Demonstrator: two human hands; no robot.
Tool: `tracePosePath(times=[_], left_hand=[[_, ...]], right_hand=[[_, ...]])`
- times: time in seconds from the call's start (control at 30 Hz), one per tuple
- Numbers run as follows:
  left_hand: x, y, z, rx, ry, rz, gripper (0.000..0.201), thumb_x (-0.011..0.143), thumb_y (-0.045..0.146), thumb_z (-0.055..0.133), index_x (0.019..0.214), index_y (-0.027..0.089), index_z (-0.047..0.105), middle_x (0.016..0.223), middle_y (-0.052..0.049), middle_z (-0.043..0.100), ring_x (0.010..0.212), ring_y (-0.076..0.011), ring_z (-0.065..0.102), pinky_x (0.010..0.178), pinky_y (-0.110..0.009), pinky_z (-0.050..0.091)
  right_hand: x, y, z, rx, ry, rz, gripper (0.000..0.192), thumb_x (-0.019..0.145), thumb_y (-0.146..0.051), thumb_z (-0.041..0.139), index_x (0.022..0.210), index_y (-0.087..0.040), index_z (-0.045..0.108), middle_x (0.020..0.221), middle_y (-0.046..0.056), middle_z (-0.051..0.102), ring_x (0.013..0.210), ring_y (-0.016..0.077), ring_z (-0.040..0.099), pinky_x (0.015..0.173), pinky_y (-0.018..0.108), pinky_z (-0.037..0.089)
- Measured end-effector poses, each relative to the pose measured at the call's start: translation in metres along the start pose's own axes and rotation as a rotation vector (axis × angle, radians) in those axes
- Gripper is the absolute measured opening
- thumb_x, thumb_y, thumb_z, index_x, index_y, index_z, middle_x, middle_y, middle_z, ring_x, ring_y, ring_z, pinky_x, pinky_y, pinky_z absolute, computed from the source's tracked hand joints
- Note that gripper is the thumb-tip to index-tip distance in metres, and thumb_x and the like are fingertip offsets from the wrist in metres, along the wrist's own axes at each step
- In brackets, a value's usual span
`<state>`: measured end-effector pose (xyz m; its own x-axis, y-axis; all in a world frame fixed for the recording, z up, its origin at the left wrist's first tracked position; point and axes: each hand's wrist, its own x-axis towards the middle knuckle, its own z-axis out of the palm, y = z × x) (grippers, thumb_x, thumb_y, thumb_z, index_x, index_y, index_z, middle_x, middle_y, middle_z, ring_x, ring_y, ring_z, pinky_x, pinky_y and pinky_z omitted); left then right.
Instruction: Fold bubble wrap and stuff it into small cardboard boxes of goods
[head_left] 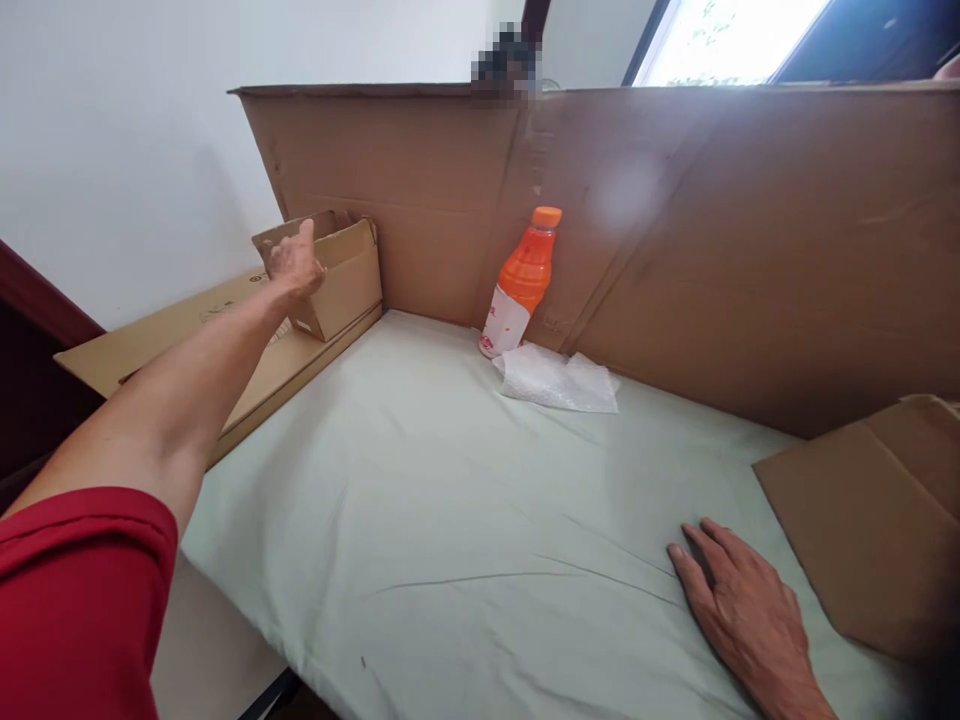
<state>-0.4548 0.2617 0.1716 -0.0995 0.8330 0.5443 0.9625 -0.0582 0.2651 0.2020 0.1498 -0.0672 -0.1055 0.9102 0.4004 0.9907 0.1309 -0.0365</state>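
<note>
My left hand [296, 265] reaches out to the far left, at the near end of a small open-topped cardboard box [351, 275]. Its fingers are bent against the box's upper edge and the thumb points up; the fingertips are partly hidden. Flat on the pale green cloth [465, 500] lies my right hand [742, 600], palm down with fingers apart, holding nothing. An orange drink bottle [525, 275] with an orange cap and white label leans against the tall cardboard panel [427, 200]. Crumpled bubble wrap [559, 378] lies at the bottle's base.
The small box stands on a larger flat cardboard piece [259, 385] along the left edge. Another cardboard piece [862, 520] rests at the right, beside my right hand. A white wall [135, 150] rises at the left, and a bright window [735, 40] shows behind the panel.
</note>
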Motion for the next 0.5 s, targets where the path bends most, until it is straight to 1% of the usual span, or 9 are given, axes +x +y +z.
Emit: tracePosePath(times=[0.07,0.1,0.13,0.2,0.27,0.33,0.4,0.43,0.5], left_hand=[[-0.005,0.001,0.005,0.026,0.069,-0.128,0.041,0.1,0.032,0.047,0.133,0.008,0.054,0.119,-0.008,0.073,0.132,-0.0394,0.057,0.106,-0.067,0.041],[-0.01,0.003,0.007,0.029,0.087,-0.154,0.043,0.099,0.032,0.048,0.135,0.009,0.054,0.118,-0.005,0.074,0.129,-0.0368,0.059,0.107,-0.062,0.044],[-0.018,0.008,0.007,0.024,0.086,-0.16,0.045,0.098,0.032,0.047,0.137,0.01,0.054,0.117,-0.003,0.073,0.128,-0.0333,0.061,0.108,-0.055,0.046],[-0.041,0.02,0.005,0.001,0.069,-0.139,0.048,0.095,0.026,0.046,0.14,0.01,0.053,0.119,-0.002,0.072,0.124,-0.0276,0.064,0.108,-0.045,0.049],[-0.075,0.036,-0.002,-0.029,0.05,-0.1,0.052,0.089,0.017,0.047,0.141,0.014,0.054,0.122,-0.003,0.072,0.119,-0.0242,0.067,0.106,-0.04,0.052],[-0.118,0.055,-0.011,-0.08,0.031,-0.05,0.058,0.084,0.013,0.048,0.142,0.019,0.053,0.119,-0.003,0.073,0.113,-0.0214,0.069,0.104,-0.037,0.053],[-0.163,0.076,-0.022,-0.194,-0.011,0.005,0.057,0.085,0.017,0.047,0.142,0.02,0.052,0.113,-0.004,0.074,0.105,-0.0215,0.071,0.097,-0.038,0.057],[-0.185,0.087,-0.028,-0.24,-0.041,0.021,0.055,0.087,0.02,0.048,0.141,0.021,0.052,0.113,-0.005,0.074,0.104,-0.0216,0.071,0.097,-0.039,0.058],[-0.224,0.108,-0.04,-0.322,-0.083,0.125,0.052,0.089,0.021,0.048,0.141,0.023,0.051,0.114,-0.006,0.074,0.108,-0.0219,0.071,0.105,-0.043,0.054]], right_hand=[[0.0,0.001,0.001,-0.006,-0.008,-0.005,0.057,0.093,-0.057,0.03,0.113,-0.021,0.07,0.133,0.016,0.066,0.124,0.038,0.06,0.095,0.057,0.051],[0.001,0.001,0.002,-0.011,-0.013,-0.004,0.057,0.094,-0.056,0.031,0.114,-0.021,0.07,0.133,0.016,0.066,0.123,0.0379,0.06,0.094,0.057,0.051],[0.001,0.0,0.002,-0.017,-0.016,-0.002,0.056,0.094,-0.056,0.031,0.113,-0.021,0.07,0.133,0.016,0.066,0.123,0.0376,0.06,0.094,0.056,0.052],[0.002,-0.002,0.0,-0.028,-0.009,0.001,0.057,0.094,-0.056,0.03,0.112,-0.021,0.071,0.132,0.015,0.067,0.121,0.0371,0.061,0.093,0.055,0.052],[0.003,-0.004,-0.002,-0.032,0.004,-0.002,0.057,0.095,-0.056,0.03,0.111,-0.02,0.071,0.131,0.015,0.067,0.121,0.0366,0.061,0.093,0.054,0.052],[0.002,-0.007,-0.005,-0.029,0.01,-0.009,0.057,0.096,-0.055,0.03,0.11,-0.019,0.072,0.131,0.016,0.067,0.122,0.0362,0.061,0.093,0.054,0.052],[0.001,-0.01,-0.008,-0.023,0.015,-0.021,0.057,0.097,-0.053,0.031,0.11,-0.017,0.072,0.13,0.017,0.067,0.121,0.0361,0.061,0.093,0.053,0.053],[0.001,-0.012,-0.01,-0.02,0.019,-0.027,0.056,0.097,-0.052,0.031,0.109,-0.016,0.072,0.129,0.018,0.068,0.121,0.0362,0.061,0.092,0.053,0.053],[0.001,-0.016,-0.013,-0.014,0.03,-0.036,0.054,0.098,-0.05,0.033,0.109,-0.015,0.072,0.129,0.019,0.068,0.12,0.0361,0.061,0.092,0.052,0.053]])
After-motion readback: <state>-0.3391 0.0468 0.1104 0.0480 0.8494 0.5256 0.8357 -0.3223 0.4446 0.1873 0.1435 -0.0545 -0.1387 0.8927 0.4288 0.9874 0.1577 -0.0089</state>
